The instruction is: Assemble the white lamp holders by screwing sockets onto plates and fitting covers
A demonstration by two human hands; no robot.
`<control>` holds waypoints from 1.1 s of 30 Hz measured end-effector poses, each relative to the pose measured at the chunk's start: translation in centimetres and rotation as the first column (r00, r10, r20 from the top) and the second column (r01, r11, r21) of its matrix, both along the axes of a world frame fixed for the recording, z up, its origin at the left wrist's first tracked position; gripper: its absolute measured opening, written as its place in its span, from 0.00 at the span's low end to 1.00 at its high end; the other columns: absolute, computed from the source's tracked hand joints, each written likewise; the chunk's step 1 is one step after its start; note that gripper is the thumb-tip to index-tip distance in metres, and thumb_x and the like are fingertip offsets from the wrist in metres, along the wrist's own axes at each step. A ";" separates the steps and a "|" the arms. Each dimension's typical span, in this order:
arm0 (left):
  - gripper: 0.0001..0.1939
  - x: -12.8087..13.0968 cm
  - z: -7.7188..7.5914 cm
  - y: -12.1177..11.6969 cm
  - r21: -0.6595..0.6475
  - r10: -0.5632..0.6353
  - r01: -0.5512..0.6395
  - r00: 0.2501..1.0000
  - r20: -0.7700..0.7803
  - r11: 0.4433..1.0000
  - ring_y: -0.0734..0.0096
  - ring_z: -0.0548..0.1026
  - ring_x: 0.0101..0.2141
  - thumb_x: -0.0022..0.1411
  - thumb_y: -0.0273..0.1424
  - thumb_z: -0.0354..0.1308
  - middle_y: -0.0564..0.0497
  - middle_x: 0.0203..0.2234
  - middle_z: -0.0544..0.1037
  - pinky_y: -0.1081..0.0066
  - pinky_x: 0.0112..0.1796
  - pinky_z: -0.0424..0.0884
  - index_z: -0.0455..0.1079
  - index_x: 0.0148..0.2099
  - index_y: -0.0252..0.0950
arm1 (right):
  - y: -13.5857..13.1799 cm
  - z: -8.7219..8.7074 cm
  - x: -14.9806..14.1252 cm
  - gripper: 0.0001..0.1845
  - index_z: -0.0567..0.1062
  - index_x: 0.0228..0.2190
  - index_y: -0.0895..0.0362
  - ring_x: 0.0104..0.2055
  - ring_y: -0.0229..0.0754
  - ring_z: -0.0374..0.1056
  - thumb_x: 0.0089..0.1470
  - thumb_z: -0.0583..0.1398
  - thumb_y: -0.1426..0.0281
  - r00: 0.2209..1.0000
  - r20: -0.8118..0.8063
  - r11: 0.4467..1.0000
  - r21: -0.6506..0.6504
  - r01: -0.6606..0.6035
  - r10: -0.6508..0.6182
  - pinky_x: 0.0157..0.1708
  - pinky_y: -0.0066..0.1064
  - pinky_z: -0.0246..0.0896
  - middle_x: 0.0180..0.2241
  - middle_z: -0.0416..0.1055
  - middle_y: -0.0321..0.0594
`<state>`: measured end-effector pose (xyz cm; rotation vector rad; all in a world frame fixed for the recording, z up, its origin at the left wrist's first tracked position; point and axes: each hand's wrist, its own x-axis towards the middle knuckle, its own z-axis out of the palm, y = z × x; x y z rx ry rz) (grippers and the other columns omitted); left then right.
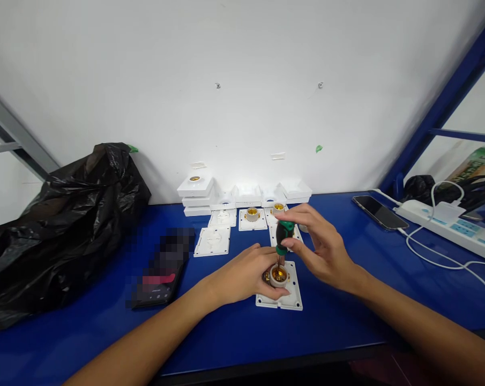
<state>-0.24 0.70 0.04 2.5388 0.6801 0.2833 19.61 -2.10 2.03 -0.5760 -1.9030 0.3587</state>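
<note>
My right hand (pixel 316 244) grips a short screwdriver (pixel 285 236) with a green and black handle, held upright. Its shaft points down into a round lamp socket (pixel 280 275) with a brass-coloured inside. The socket sits on a white square plate (pixel 290 297) lying on the blue table. My left hand (pixel 250 273) is closed around the socket's left side, thumb in front and fingers behind. The screwdriver's tip is inside the socket, so its exact contact is hard to see.
Behind are more white plates (pixel 213 241), some with sockets (pixel 252 214), and stacked white housings (pixel 196 187) against the wall. Left lie a phone (pixel 162 284) and a black plastic bag (pixel 73 225). Right are another phone (pixel 380 212), a power strip (pixel 451 222) and white cables (pixel 423 260).
</note>
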 end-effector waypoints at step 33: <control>0.15 0.0 -0.2 0.0 -0.122 0.130 -0.119 0.988 0.086 0.985 0.65 0.71 0.36 0.58 0.41 0.70 0.54 0.35 0.74 0.64 0.43 0.66 0.71 0.39 0.38 | 1.1 -1.8 -1.3 0.32 0.56 0.67 0.47 0.41 0.46 0.70 0.66 0.56 0.74 0.999 0.032 0.972 0.236 0.001 -0.009 0.39 0.43 0.72 0.41 0.72 0.42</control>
